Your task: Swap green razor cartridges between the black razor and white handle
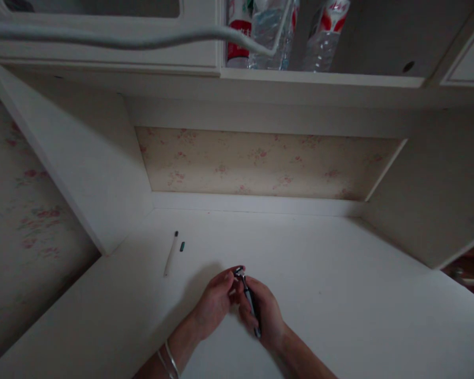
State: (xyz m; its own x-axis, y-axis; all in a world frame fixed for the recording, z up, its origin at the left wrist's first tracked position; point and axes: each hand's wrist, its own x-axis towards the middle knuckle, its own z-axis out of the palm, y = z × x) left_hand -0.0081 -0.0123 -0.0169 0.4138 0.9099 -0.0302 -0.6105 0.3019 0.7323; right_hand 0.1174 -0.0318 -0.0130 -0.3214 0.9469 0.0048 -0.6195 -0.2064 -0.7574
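Both my hands meet low over a white desk top (pixel 339 295). My right hand (pixel 264 313) is closed round a dark pen (pixel 249 299) that points away from me. My left hand (pixel 215 300) pinches the pen's far tip with its fingertips. Thin bangles sit on my left wrist. To the far left on the desk lies a white pen refill (pixel 170 255) with a dark end. Beside it sits a small dark cap-like piece (pixel 182 246).
The desk sits in a white alcove with floral wallpaper (pixel 260 163) at the back. A shelf above holds plastic bottles (pixel 276 34) and a red-labelled container (pixel 237 31). A white cable (pixel 122 39) hangs across the top. A floral wall stands at the left.
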